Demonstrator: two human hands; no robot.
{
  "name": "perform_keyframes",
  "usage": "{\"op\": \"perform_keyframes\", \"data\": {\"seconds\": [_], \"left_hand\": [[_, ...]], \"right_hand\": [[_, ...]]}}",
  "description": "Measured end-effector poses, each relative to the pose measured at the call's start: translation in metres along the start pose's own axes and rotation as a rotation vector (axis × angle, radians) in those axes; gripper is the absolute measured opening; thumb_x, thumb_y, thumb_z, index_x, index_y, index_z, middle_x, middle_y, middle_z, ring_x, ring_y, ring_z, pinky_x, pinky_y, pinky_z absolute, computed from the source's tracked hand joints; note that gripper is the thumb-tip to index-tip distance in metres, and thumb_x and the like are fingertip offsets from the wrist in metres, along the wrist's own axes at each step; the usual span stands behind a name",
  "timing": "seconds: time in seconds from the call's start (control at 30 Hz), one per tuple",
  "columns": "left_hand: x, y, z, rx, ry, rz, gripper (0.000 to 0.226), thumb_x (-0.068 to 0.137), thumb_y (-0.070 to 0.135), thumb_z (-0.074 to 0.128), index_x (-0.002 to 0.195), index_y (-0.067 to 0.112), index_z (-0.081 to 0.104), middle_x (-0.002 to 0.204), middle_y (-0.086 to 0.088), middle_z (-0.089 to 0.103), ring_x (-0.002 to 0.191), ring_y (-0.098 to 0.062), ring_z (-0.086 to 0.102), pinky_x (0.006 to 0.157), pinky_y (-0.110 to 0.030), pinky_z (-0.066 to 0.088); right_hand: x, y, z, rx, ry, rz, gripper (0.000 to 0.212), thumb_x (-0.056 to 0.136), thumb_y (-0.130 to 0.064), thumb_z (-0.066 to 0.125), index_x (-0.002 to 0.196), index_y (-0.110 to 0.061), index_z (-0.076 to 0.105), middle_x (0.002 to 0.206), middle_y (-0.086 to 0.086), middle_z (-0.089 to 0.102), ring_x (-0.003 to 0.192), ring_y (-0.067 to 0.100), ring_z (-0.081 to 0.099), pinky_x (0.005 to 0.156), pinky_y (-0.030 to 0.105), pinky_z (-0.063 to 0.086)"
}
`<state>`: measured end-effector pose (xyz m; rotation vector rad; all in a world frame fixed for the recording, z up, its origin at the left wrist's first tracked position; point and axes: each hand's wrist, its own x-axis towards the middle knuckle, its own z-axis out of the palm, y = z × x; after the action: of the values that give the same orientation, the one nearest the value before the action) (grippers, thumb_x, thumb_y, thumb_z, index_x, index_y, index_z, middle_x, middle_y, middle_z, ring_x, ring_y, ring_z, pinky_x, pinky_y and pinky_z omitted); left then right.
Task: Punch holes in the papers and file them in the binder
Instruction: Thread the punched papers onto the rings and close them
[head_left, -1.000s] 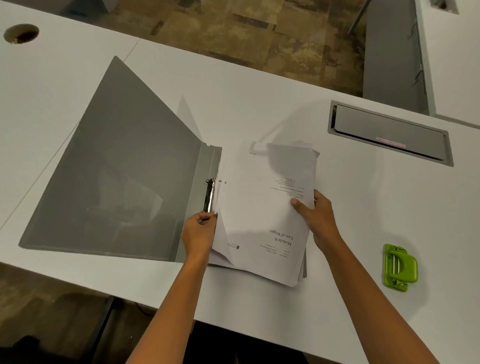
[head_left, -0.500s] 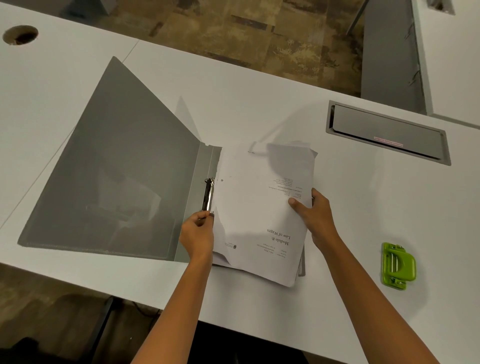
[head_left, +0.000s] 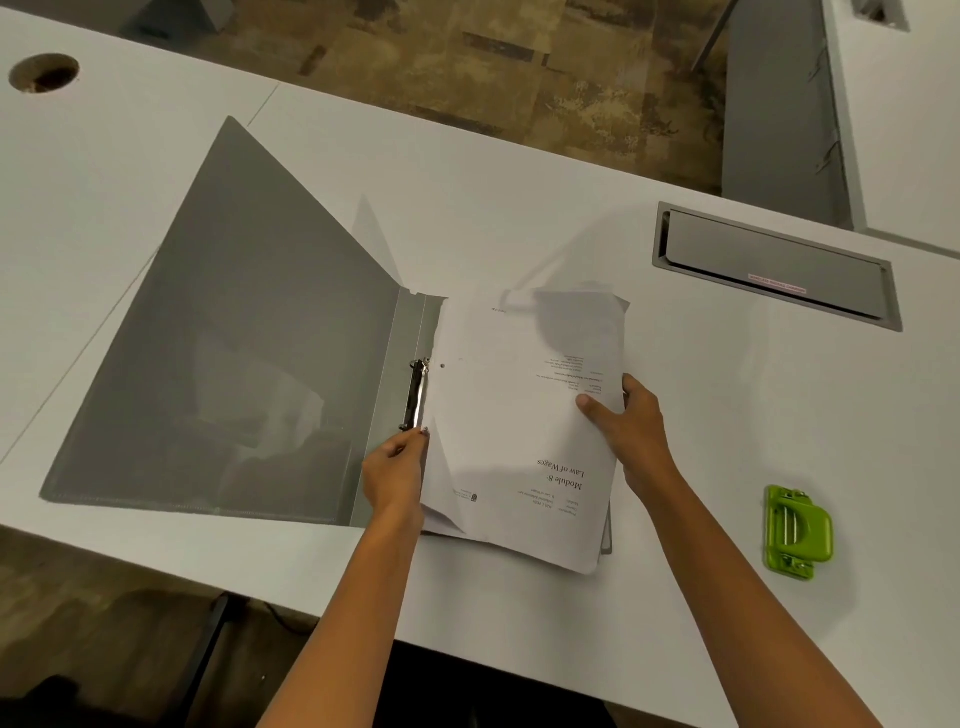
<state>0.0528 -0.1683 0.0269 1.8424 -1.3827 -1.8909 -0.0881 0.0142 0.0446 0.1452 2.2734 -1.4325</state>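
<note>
A grey binder (head_left: 249, 364) lies open on the white desk, its front cover spread to the left and its metal ring mechanism (head_left: 415, 397) on the spine. A stack of white printed papers (head_left: 519, 415) lies over the binder's right half, the top sheet showing a punched hole near the rings. My left hand (head_left: 397, 470) pinches the left edge of the papers just below the ring mechanism. My right hand (head_left: 631, 428) grips the stack's right edge, thumb on top. A green hole punch (head_left: 795, 530) sits on the desk to the right, apart from both hands.
A grey cable flap (head_left: 774, 265) is set into the desk (head_left: 519, 208) at the back right, and a round cable hole (head_left: 44, 73) at the far left. The desk's front edge runs just below the binder. A second desk (head_left: 909, 119) stands at the top right.
The papers' left edge has shifted slightly closer to the rings. Both hands keep their hold in nearly the same places.
</note>
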Motion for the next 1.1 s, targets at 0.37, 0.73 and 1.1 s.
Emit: {"op": "perform_keyframes", "data": {"seconds": [0.37, 0.73, 1.1], "left_hand": [[-0.002, -0.005, 0.000, 0.275, 0.051, 0.218, 0.011, 0.087, 0.019, 0.063, 0.097, 0.016, 0.069, 0.098, -0.004, 0.069, 0.082, -0.019, 0.060, 0.075, -0.029, 0.050], [0.007, 0.024, 0.010, 0.543, 0.116, 0.685, 0.016, 0.091, 0.008, 0.057, 0.103, 0.006, 0.067, 0.096, -0.008, 0.069, 0.075, -0.016, 0.062, 0.066, -0.018, 0.044], [0.037, 0.052, 0.043, 0.555, 0.025, 0.726, 0.021, 0.090, 0.010, 0.059, 0.109, 0.004, 0.063, 0.095, -0.013, 0.070, 0.082, -0.022, 0.067, 0.078, -0.028, 0.055]], "right_hand": [[-0.001, -0.002, 0.000, -0.018, 0.011, -0.023, 0.031, 0.085, -0.019, 0.068, 0.113, -0.021, 0.056, 0.108, 0.002, 0.065, 0.092, 0.024, 0.065, 0.080, 0.043, 0.057], [-0.003, 0.000, 0.001, -0.028, 0.029, -0.059, 0.028, 0.085, -0.021, 0.068, 0.109, -0.025, 0.053, 0.104, -0.002, 0.062, 0.091, 0.022, 0.064, 0.073, 0.035, 0.056], [-0.001, 0.002, -0.001, -0.025, 0.043, -0.020, 0.029, 0.086, -0.020, 0.068, 0.110, -0.022, 0.054, 0.105, -0.002, 0.062, 0.089, 0.022, 0.065, 0.073, 0.034, 0.056]]}}
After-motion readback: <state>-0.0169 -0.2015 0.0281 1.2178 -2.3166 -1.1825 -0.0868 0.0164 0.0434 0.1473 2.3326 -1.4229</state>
